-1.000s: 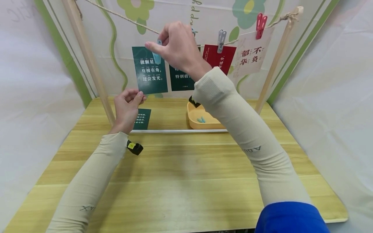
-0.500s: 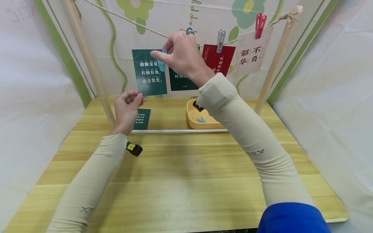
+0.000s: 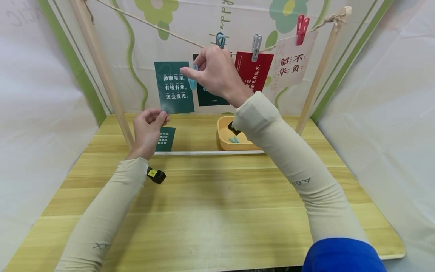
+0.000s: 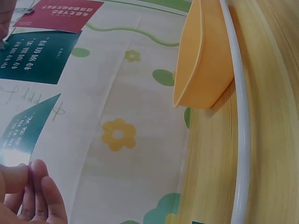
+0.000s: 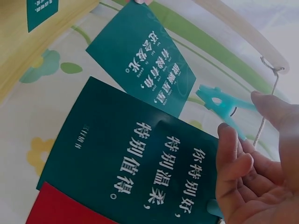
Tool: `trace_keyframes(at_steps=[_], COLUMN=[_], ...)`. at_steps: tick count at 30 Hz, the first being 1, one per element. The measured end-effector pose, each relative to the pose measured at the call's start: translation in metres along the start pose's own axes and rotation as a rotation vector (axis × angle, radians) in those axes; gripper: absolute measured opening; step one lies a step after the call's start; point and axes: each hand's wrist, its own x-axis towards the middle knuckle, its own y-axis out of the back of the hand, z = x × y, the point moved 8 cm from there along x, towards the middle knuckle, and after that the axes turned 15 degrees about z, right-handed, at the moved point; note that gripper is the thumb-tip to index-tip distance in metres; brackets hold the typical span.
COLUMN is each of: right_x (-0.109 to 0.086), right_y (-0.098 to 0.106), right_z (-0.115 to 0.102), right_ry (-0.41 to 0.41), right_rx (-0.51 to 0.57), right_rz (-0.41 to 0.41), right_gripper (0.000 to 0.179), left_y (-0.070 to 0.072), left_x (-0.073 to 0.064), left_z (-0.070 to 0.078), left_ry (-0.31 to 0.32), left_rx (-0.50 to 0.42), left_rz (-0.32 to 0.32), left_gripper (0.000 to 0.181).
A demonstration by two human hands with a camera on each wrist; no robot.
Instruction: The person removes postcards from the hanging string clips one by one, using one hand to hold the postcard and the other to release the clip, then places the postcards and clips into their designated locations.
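My left hand pinches the lower left corner of a dark green card with white writing, held up below the rope. My right hand pinches a light blue clothespin between thumb and fingers. In the right wrist view its tip is close to the card's upper edge and seems apart from it. Behind my right hand a second green card hangs from the rope by a blue clothespin. A red card hangs from a grey clothespin.
A pale card hangs at the right from a red clothespin. On the table stand a yellow tray holding blue clothespins and, at left, another green card. Wooden posts and a white bar frame the space.
My right hand has moved down and to the right with the clothespin, from over the held card to its right edge. The held card's top has sunk slightly; my left hand barely moved.
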Motion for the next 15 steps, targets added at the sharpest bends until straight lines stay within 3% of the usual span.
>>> trace_keyframes(at_steps=[9,15], right_x=[-0.009,-0.014], right_y=[-0.006,-0.007], right_z=[0.008,0.015], right_ry=[-0.026,-0.019], right_rx=[-0.016,-0.014], right_rz=[-0.055,-0.052], right_gripper=[0.044,0.045], left_y=[0.008,0.009], left_x=[0.003,0.002], left_z=[-0.012,-0.016], left_ry=[0.079,0.068], left_rx=[0.009,0.014], left_rz=[0.013,0.009], left_gripper=[0.029,0.026])
